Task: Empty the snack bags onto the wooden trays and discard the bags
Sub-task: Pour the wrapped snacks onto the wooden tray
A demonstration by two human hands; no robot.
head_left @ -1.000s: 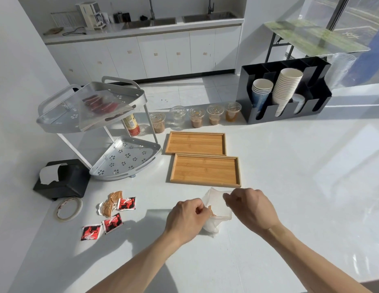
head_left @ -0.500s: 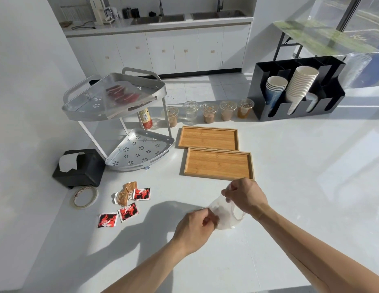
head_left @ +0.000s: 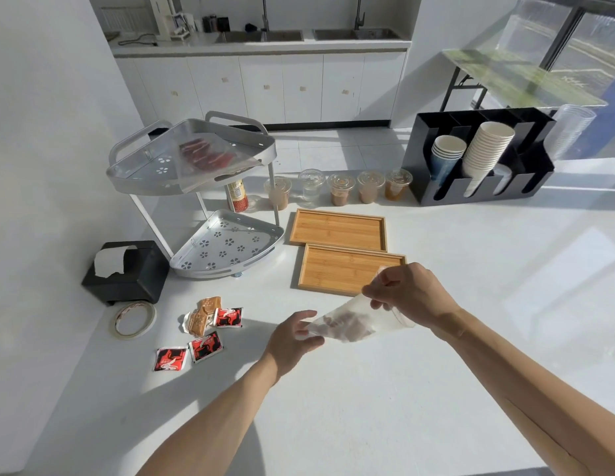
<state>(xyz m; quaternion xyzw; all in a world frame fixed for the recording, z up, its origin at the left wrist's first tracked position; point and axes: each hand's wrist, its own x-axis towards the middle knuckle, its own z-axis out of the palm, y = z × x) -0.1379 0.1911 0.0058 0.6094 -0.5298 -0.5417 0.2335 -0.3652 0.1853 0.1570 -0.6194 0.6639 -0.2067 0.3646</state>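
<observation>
A clear snack bag [head_left: 350,322] with dark brown pieces inside lies stretched sideways above the white counter. My right hand [head_left: 410,295] grips its upper end, just over the front right corner of the near wooden tray [head_left: 337,267]. My left hand [head_left: 294,338] pinches the bag's lower left corner. Behind it lies the far wooden tray [head_left: 337,230]; both trays hold nothing. On the counter to the left lie three red packets [head_left: 206,347] and brown wafer snacks [head_left: 203,314].
A two-tier metal rack [head_left: 196,187] with another clear bag on top stands at the left. Lidded drink cups [head_left: 340,188] line up behind the trays. A black cup holder [head_left: 481,163] is at the back right. A black tissue box [head_left: 127,269] and a tape roll [head_left: 134,319] sit left.
My right hand has lifted the bag's end up toward the near tray, pulling the bag out long and sideways. My left hand stays on its lower corner.
</observation>
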